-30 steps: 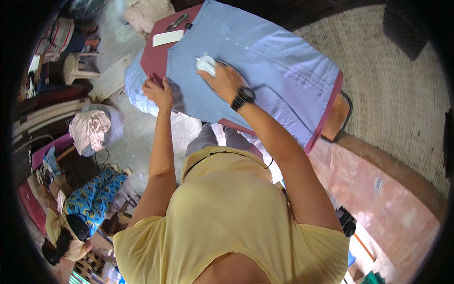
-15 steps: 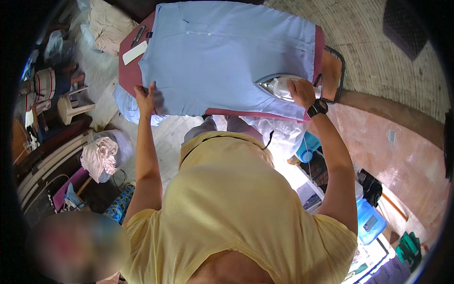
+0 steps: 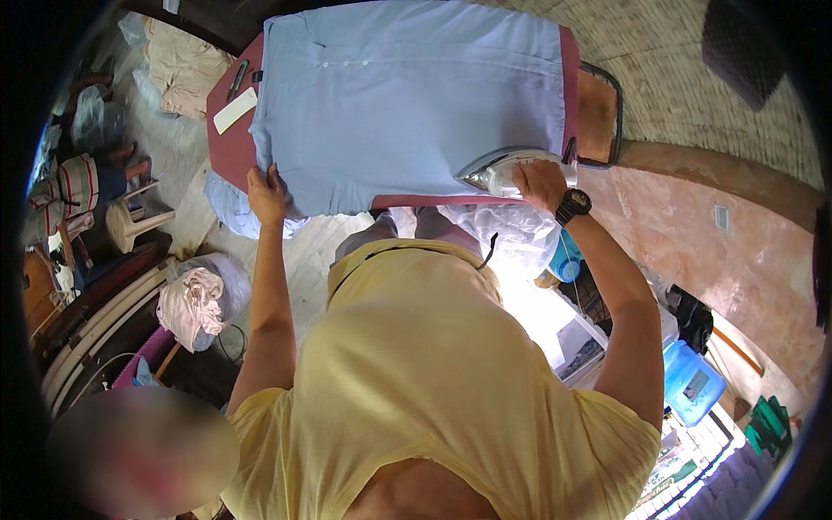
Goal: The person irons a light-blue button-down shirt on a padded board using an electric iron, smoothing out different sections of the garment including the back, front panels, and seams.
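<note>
A light blue buttoned shirt (image 3: pixel 390 113) lies spread over a dark red ironing board (image 3: pixel 227 160). My right hand (image 3: pixel 541 185), with a black watch on its wrist, is closed round the handle of a clothes iron (image 3: pixel 496 172). The iron rests on the shirt near the board's near right edge, its tip toward the left. At the shirt's near left corner, my left hand (image 3: pixel 267 198) has its thumb and fingers closed on the cloth edge.
A white flat rectangular object (image 3: pixel 235 111) and a dark pen-like tool (image 3: pixel 237 80) lie on the board's left end. A metal-framed iron rest (image 3: pixel 598 117) juts out at right. Bagged clothes (image 3: pixel 191 303), a stool (image 3: pixel 130 224) and a seated person (image 3: pixel 82 186) are at left.
My left fingers, spread apart before, have closed on the shirt's edge. The iron has slid slightly nearer to me along the near right edge. The whole board appears a little farther left.
</note>
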`<action>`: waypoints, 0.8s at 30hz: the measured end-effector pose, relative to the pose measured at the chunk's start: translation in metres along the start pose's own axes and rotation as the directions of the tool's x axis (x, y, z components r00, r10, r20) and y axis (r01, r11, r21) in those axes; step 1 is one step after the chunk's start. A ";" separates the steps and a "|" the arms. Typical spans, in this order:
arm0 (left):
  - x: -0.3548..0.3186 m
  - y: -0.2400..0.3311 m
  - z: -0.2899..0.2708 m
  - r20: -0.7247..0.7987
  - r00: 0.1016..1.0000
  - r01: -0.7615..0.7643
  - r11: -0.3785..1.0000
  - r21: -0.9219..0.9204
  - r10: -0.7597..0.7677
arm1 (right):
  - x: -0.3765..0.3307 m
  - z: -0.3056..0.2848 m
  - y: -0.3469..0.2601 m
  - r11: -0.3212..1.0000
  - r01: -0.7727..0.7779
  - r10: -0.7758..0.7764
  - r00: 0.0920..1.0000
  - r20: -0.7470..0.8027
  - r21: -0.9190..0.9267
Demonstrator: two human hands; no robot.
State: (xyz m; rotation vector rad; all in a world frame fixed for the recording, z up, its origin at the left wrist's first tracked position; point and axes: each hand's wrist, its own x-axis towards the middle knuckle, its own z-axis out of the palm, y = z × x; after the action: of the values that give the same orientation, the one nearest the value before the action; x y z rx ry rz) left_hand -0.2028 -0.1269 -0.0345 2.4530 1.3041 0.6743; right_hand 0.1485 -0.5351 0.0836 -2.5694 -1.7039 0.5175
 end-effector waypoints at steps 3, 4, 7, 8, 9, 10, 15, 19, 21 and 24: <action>0.002 0.040 -0.008 -0.313 0.945 -0.084 0.996 0.039 0.093 | 0.008 0.018 -0.023 0.997 0.032 -0.024 0.994 -0.107 0.075; -0.008 0.062 -0.012 -0.232 0.949 -0.207 0.977 0.053 0.214 | 0.015 0.019 -0.036 0.996 0.019 -0.010 0.995 -0.104 0.084; -0.060 0.102 0.007 0.214 0.773 -0.516 0.788 -0.334 0.597 | 0.029 0.016 -0.062 0.996 -0.027 0.033 0.997 -0.072 0.087; -0.073 0.116 0.009 0.294 0.670 -0.517 0.713 -0.474 0.682 | 0.028 0.017 -0.060 0.996 -0.028 0.033 0.998 -0.059 0.083; -0.079 0.126 0.006 0.350 0.623 -0.503 0.701 -0.506 0.700 | 0.025 0.016 -0.054 0.997 -0.030 0.033 0.998 -0.046 0.076; -0.078 0.124 0.006 0.377 0.628 -0.454 0.714 -0.533 0.681 | 0.022 0.014 -0.047 0.997 -0.031 0.033 0.999 -0.033 0.070; -0.077 0.110 0.006 0.428 0.619 -0.362 0.723 -0.589 0.659 | 0.022 0.017 -0.047 0.992 0.062 -0.051 0.993 -0.104 0.111; -0.075 0.101 0.009 0.476 0.591 -0.324 0.732 -0.600 0.651 | 0.043 0.026 -0.092 0.991 0.107 -0.090 0.978 -0.189 0.078; -0.073 0.101 0.000 0.555 0.573 -0.213 0.763 -0.610 0.604 | 0.042 0.024 -0.094 0.993 0.096 -0.085 0.984 -0.154 0.066; -0.052 0.108 -0.014 0.486 0.693 -0.164 0.773 -0.613 0.532 | 0.038 0.020 -0.092 0.995 0.046 -0.037 0.995 -0.097 0.093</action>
State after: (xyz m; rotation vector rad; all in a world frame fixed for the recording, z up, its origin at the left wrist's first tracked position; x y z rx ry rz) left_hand -0.1588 -0.2293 0.0121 2.1553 0.2887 0.1706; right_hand 0.0743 -0.4671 0.0727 -2.4460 -1.6561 0.4556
